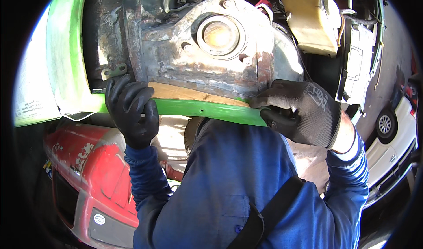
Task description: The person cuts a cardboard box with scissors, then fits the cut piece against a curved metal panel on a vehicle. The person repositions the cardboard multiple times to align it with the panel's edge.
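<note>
A green-painted metal edge (pixel 211 111) runs across in front of me, with a narrow brown strip that looks like cardboard (pixel 189 91) lying along its inner side. My left hand (pixel 132 110), in a black glove, has its fingers curled at the strip's left end; the exact contact is hidden behind the fingers. At the right end, my gloved right hand (pixel 304 112) pinches the strip against the green edge between thumb and forefinger. Beyond the strip sits a worn grey metal housing (pixel 176 64) with a round opening (pixel 221 36).
A yellowed plastic tank (pixel 310 20) stands at the far right of the bay. To the left is a green and white body panel (pixel 66 50) with paper on it. A red vehicle part (pixel 110 169) lies below left; a white car (pixel 392 147) is parked at right.
</note>
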Action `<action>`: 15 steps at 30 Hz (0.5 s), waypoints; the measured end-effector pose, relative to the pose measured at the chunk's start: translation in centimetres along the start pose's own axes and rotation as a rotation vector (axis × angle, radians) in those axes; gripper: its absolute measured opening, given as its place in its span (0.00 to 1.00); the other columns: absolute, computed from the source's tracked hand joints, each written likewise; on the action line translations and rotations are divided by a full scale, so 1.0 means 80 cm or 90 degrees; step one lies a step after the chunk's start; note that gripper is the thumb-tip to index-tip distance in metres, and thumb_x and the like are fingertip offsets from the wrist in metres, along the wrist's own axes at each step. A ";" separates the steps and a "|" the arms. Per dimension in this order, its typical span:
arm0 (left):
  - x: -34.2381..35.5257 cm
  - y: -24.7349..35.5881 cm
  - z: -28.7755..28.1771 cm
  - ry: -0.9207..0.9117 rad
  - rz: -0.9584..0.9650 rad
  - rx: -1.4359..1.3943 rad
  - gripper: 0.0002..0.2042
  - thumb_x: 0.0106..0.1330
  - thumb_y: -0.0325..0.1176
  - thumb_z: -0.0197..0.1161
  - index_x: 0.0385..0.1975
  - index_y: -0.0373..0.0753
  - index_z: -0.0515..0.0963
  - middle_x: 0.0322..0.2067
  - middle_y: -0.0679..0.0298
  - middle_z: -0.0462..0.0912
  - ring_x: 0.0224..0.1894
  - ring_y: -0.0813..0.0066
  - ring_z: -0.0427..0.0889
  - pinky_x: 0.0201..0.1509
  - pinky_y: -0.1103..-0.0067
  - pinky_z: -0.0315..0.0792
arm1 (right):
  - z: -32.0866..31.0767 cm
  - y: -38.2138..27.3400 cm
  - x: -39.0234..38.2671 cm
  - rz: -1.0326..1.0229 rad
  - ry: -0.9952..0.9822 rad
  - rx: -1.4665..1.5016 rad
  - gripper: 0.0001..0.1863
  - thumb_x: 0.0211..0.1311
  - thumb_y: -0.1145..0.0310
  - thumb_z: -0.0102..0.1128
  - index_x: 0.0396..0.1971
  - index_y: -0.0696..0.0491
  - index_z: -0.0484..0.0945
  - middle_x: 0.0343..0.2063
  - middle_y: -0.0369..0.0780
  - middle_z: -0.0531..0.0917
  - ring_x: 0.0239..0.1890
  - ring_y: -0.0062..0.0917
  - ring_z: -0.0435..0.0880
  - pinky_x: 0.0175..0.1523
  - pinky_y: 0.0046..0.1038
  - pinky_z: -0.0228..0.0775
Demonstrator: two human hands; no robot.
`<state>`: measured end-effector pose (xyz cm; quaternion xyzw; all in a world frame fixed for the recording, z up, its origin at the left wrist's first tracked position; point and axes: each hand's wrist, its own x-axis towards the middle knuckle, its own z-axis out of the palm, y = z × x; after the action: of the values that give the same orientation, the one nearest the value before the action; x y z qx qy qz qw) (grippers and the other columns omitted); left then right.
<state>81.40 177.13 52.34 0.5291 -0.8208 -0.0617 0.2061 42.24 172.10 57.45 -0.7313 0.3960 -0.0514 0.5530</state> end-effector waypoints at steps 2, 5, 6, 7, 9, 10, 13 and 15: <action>-0.002 -0.001 -0.001 -0.007 -0.004 0.020 0.17 0.53 0.22 0.66 0.44 0.45 0.85 0.51 0.61 0.86 0.63 0.49 0.80 0.77 0.45 0.65 | 0.003 -0.008 0.003 -0.004 0.015 -0.067 0.12 0.63 0.73 0.74 0.46 0.52 0.90 0.45 0.44 0.91 0.49 0.39 0.92 0.54 0.37 0.87; -0.003 -0.004 -0.002 0.001 0.007 0.042 0.17 0.54 0.28 0.69 0.45 0.49 0.84 0.55 0.64 0.84 0.66 0.48 0.77 0.77 0.45 0.65 | 0.012 -0.022 0.016 -0.021 0.080 -0.122 0.08 0.59 0.70 0.78 0.39 0.52 0.91 0.40 0.43 0.91 0.42 0.39 0.92 0.47 0.39 0.86; -0.004 -0.003 -0.003 0.005 -0.001 0.049 0.17 0.54 0.31 0.70 0.45 0.50 0.85 0.56 0.64 0.83 0.68 0.48 0.75 0.77 0.44 0.65 | 0.013 -0.026 0.019 -0.014 0.095 -0.117 0.08 0.59 0.69 0.78 0.38 0.52 0.91 0.39 0.43 0.91 0.40 0.39 0.92 0.45 0.39 0.86; -0.006 -0.002 -0.004 0.003 -0.013 0.048 0.16 0.54 0.33 0.71 0.45 0.51 0.85 0.57 0.65 0.83 0.69 0.48 0.74 0.77 0.44 0.65 | 0.015 -0.030 0.022 0.005 0.101 -0.117 0.08 0.58 0.69 0.79 0.36 0.52 0.90 0.38 0.43 0.90 0.39 0.40 0.92 0.44 0.39 0.85; -0.007 -0.002 -0.004 0.004 -0.021 0.042 0.17 0.55 0.40 0.73 0.46 0.54 0.85 0.61 0.64 0.81 0.71 0.47 0.71 0.77 0.42 0.64 | 0.018 -0.036 0.026 0.016 0.092 -0.141 0.09 0.58 0.69 0.78 0.37 0.52 0.89 0.38 0.44 0.89 0.38 0.40 0.92 0.43 0.38 0.85; -0.008 -0.002 -0.004 0.001 -0.023 0.050 0.16 0.57 0.43 0.73 0.45 0.54 0.85 0.61 0.64 0.81 0.71 0.47 0.70 0.77 0.42 0.63 | 0.019 -0.037 0.027 0.029 0.084 -0.142 0.09 0.60 0.69 0.78 0.39 0.51 0.89 0.41 0.44 0.90 0.40 0.40 0.92 0.44 0.38 0.86; -0.010 0.000 -0.003 0.001 -0.032 0.055 0.15 0.61 0.51 0.73 0.44 0.54 0.84 0.62 0.65 0.81 0.73 0.47 0.68 0.78 0.42 0.61 | 0.022 -0.041 0.031 0.032 0.073 -0.168 0.15 0.60 0.71 0.76 0.48 0.49 0.90 0.45 0.44 0.90 0.40 0.38 0.93 0.43 0.38 0.87; -0.011 -0.001 -0.004 0.001 -0.033 0.058 0.17 0.64 0.56 0.72 0.44 0.54 0.84 0.63 0.65 0.81 0.73 0.48 0.68 0.78 0.42 0.61 | 0.023 -0.044 0.034 -0.024 0.098 -0.200 0.19 0.59 0.72 0.76 0.52 0.47 0.90 0.45 0.44 0.90 0.40 0.37 0.93 0.43 0.38 0.87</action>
<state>81.94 177.93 52.35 0.5591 -0.8086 -0.0297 0.1806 46.87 172.07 58.73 -0.8099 0.4269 -0.0551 0.3984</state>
